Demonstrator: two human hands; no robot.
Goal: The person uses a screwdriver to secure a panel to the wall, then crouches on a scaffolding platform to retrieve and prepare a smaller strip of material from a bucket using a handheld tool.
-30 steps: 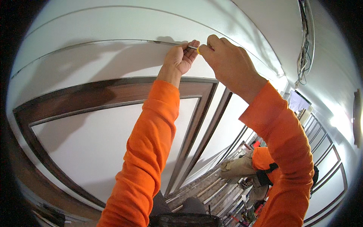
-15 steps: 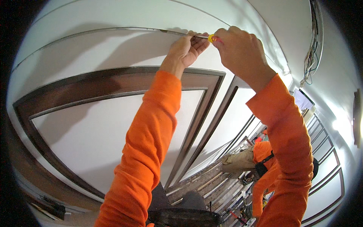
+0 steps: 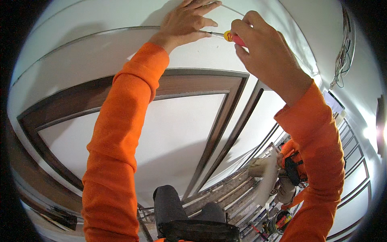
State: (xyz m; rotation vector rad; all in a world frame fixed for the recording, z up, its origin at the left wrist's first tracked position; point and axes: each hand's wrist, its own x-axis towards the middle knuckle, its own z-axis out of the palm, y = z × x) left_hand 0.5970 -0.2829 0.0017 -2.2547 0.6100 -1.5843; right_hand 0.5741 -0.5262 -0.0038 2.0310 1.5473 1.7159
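My right hand is closed round a screwdriver with a red and yellow handle, its metal shaft level and pointing left at a thin horizontal groove in the white wall panel. Just left of the shaft's end, my left hand lies spread on the wall across that groove, fingers apart and holding nothing, with the thumb by the tip. Whether the tip sits inside the groove I cannot tell. Below both hands is a dark-brown framed panel with a white middle.
A co-worker in an orange top bends at the lower right beside a pale, motion-blurred object. Wooden strips and tools lie below. Loose cables hang at upper right, near a bright lamp. My knee shows below.
My left hand has moved up and left from around the screwdriver's shaft and spread onto the wall. My right hand has risen slightly rightward with the screwdriver. The co-worker has shifted.
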